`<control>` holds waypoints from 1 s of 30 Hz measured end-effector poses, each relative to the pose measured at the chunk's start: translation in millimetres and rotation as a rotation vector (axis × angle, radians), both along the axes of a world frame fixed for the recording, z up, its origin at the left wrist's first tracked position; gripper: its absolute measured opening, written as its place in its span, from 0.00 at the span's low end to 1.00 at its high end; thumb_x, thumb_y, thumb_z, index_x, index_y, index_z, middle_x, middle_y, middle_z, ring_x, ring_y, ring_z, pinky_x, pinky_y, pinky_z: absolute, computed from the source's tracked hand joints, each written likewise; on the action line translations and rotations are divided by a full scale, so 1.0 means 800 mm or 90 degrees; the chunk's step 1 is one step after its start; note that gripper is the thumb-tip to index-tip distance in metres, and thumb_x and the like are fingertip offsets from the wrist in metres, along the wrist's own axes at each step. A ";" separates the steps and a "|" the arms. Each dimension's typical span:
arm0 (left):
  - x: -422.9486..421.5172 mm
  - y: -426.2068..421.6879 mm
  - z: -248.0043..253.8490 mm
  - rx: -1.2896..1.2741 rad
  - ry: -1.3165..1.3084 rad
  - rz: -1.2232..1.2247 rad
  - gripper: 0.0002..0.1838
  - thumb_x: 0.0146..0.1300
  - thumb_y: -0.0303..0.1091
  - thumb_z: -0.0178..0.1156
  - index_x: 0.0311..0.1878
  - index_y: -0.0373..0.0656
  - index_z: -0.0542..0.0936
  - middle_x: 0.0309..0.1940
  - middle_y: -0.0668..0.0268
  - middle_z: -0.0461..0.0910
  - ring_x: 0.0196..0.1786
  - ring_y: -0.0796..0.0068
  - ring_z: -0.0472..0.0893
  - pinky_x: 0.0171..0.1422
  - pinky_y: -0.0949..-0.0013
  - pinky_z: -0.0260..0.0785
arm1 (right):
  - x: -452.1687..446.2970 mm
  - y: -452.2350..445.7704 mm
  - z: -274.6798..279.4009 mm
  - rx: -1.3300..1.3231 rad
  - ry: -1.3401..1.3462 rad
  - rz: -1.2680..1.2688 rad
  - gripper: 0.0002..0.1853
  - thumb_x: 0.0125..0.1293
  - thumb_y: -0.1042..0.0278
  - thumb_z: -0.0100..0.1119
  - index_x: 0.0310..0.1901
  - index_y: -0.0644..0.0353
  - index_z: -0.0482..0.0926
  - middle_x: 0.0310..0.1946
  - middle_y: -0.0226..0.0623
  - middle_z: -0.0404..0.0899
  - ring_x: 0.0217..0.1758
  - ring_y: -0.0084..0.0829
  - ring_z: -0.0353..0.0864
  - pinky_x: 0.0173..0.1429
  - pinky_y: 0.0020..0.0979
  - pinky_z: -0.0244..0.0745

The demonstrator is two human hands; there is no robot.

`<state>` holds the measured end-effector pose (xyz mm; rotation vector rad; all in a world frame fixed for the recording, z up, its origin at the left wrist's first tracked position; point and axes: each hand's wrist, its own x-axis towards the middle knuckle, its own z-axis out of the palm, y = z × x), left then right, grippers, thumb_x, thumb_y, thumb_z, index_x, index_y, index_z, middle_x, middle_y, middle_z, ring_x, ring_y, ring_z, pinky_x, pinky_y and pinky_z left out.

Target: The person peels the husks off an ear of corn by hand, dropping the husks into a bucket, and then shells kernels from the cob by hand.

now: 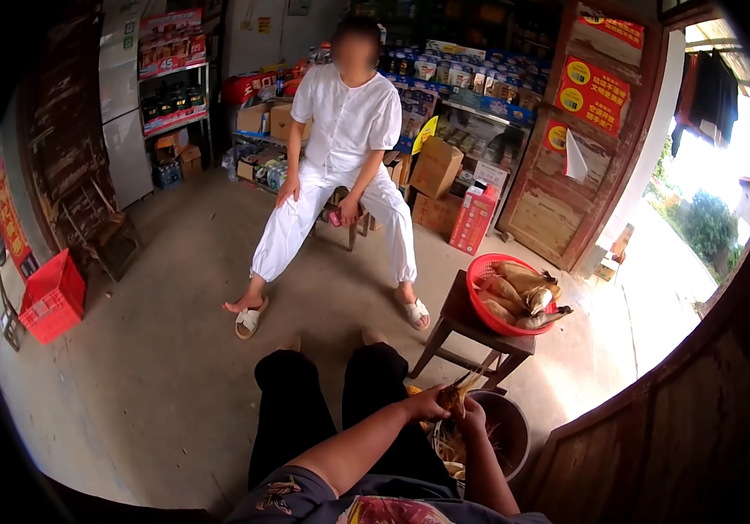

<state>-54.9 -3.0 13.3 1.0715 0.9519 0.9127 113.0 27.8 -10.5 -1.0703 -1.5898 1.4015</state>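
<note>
Both my hands are together at the bucket's near side, closed around an ear of corn [453,398] with dry husk and silk sticking up from it. My left hand [427,405] grips it from the left, and my right hand [471,414] holds it from the right. Below them stands a round bucket [522,430] with pale husks [451,444] in it; my forearms hide part of it. Past my hands, a red plastic basket [482,308] full of unshucked corn ears [515,286] rests on a wooden stool [455,320].
A person in white [344,122] sits facing me on a stool, holding a small pink thing. A red crate [52,297] and a wooden chair [100,229] stand at left. Cardboard boxes [436,168] and stocked shelves line the back. A wooden door panel [654,428] is at right.
</note>
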 end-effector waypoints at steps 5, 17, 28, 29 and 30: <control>-0.001 0.004 -0.011 0.021 0.030 -0.017 0.34 0.54 0.25 0.66 0.63 0.40 0.62 0.49 0.63 0.75 0.49 0.74 0.74 0.54 0.68 0.69 | -0.002 0.010 -0.036 -0.123 0.177 0.002 0.09 0.64 0.70 0.58 0.43 0.64 0.79 0.36 0.28 0.80 0.36 0.19 0.77 0.41 0.21 0.72; -0.001 0.015 -0.032 0.040 0.062 -0.002 0.32 0.48 0.24 0.66 0.59 0.41 0.66 0.42 0.64 0.76 0.40 0.73 0.75 0.41 0.69 0.71 | -0.004 0.013 -0.041 -0.074 0.145 -0.019 0.06 0.64 0.73 0.56 0.39 0.64 0.80 0.31 0.29 0.80 0.33 0.21 0.77 0.37 0.23 0.72; -0.010 -0.016 0.013 -0.144 -0.204 0.047 0.33 0.56 0.25 0.64 0.64 0.48 0.63 0.40 0.61 0.78 0.36 0.69 0.80 0.41 0.65 0.76 | 0.121 0.027 -0.132 0.049 -0.427 -0.212 0.14 0.53 0.62 0.61 0.18 0.60 0.73 0.13 0.32 0.70 0.17 0.25 0.66 0.26 0.33 0.65; -0.010 -0.015 0.014 -0.154 -0.215 0.067 0.32 0.56 0.24 0.64 0.64 0.48 0.63 0.40 0.61 0.77 0.37 0.67 0.81 0.43 0.63 0.77 | 0.131 0.025 -0.138 0.030 -0.502 -0.223 0.13 0.53 0.60 0.61 0.20 0.59 0.75 0.15 0.35 0.72 0.18 0.28 0.69 0.27 0.34 0.67; -0.009 -0.013 0.015 -0.164 -0.224 0.086 0.32 0.56 0.24 0.64 0.63 0.49 0.63 0.41 0.61 0.77 0.39 0.66 0.81 0.44 0.62 0.77 | 0.142 0.022 -0.147 0.011 -0.575 -0.235 0.12 0.53 0.58 0.60 0.23 0.59 0.77 0.17 0.38 0.75 0.19 0.31 0.72 0.29 0.34 0.69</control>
